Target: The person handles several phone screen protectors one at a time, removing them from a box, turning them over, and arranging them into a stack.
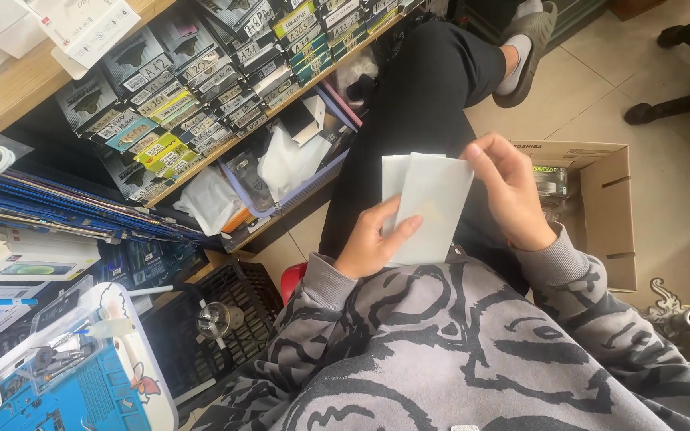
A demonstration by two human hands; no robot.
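Two white packets (429, 207), both hands gripping

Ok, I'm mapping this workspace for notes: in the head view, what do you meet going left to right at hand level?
Blue work mat → black crate → left hand → white sleeves → right hand → cardboard box.

a phone repair shop — shelf of labelled small boxes (193, 96), blue repair mat (97, 395)
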